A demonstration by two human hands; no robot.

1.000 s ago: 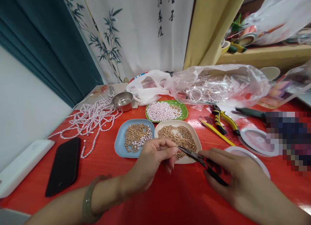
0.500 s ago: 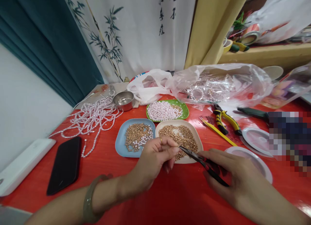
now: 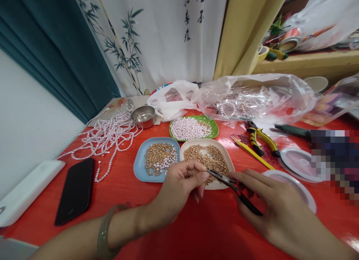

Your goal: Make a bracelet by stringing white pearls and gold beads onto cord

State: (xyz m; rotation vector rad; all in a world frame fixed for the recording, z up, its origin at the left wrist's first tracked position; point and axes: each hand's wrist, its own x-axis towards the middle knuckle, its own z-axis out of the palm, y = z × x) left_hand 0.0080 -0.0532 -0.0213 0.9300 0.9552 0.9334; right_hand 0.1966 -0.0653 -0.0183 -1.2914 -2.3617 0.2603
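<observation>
Black-handled needle-nose pliers (image 3: 224,178) are gripped in my right hand (image 3: 272,200), their tips pointing left. Those tips meet the pinched thumb and forefinger of my left hand (image 3: 182,185); whatever is between these fingers is too small to make out. Just beyond the pliers lies a cream plate (image 3: 231,166) of gold beads (image 3: 215,159). Behind my left hand is a blue plate (image 3: 139,166) with gold pieces and pearly beads (image 3: 168,162). A green plate (image 3: 215,129) farther back carries pale pearl beads (image 3: 187,128).
Strings of pearl beads (image 3: 109,132), a metal bowl (image 3: 143,117) and a black phone (image 3: 75,190) lie to the left. On the right are yellow-black pliers (image 3: 256,138), yellow tweezers (image 3: 252,152) and white lids (image 3: 300,185). Plastic bags (image 3: 258,99) line the back.
Both hands stay almost in place, the pliers' tips still at my left fingertips. The pliers' handles look slightly shifted in my right hand. The view has moved a little.
</observation>
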